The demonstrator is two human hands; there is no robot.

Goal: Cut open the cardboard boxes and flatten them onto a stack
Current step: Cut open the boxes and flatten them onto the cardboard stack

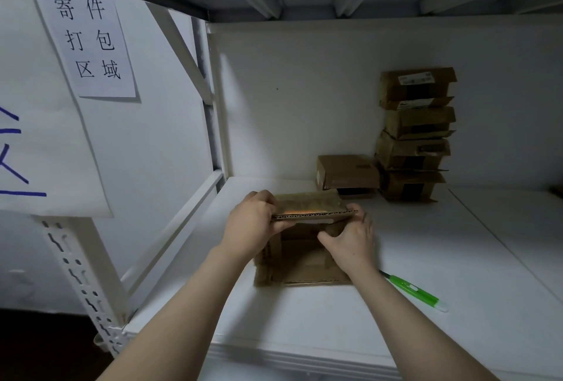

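Cardboard, a collapsed box [310,208] pinched at either end by the left hand [253,222] and right hand [350,239], hung just above the flattened stack [301,271] under the grip, and could have sprung open or landed askew if either pinch slipped

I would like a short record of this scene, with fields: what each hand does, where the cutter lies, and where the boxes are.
left hand: holds the left end of the folded cardboard
right hand: holds its right end
flat cardboard: lies on the shelf, under the hands
green cutter: on the shelf, right of the right forearm, untouched
stacked boxes: four, it seems, at the back right
single box: beside the stack, on its left
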